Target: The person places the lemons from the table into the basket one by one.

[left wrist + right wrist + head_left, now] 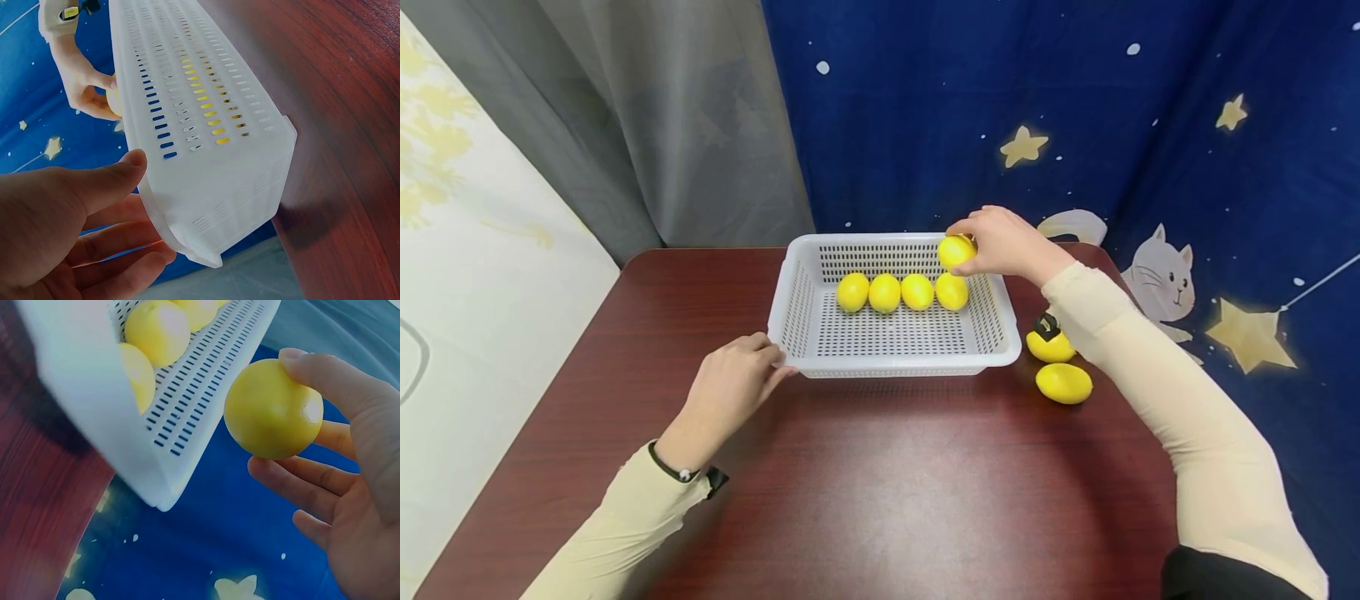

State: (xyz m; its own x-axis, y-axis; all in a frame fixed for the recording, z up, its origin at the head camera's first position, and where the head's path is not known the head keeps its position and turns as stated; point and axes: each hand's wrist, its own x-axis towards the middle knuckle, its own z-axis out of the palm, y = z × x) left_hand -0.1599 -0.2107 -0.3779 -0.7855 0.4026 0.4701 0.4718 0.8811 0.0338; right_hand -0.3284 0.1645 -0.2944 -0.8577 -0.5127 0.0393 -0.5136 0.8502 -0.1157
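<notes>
A white perforated plastic basket (895, 362) stands on the table, with several lemons (884, 293) lined up in a row inside it. Above its back right corner my right hand (1006, 243) pinches another lemon (274, 409) between thumb and fingers. The right wrist view shows this lemon beside the basket's rim, apart from the others. At the basket's front left corner, my left hand (733, 383) holds the rim, thumb on the near side and fingers curled under the edge in the left wrist view (94, 219).
Two more lemons (1064, 383) lie on the table right of the basket, the farther one partly covered by the black wrist camera (1047, 327). Behind the brown table (880, 500) hang a grey curtain (700, 117) and a blue starry curtain (925, 108).
</notes>
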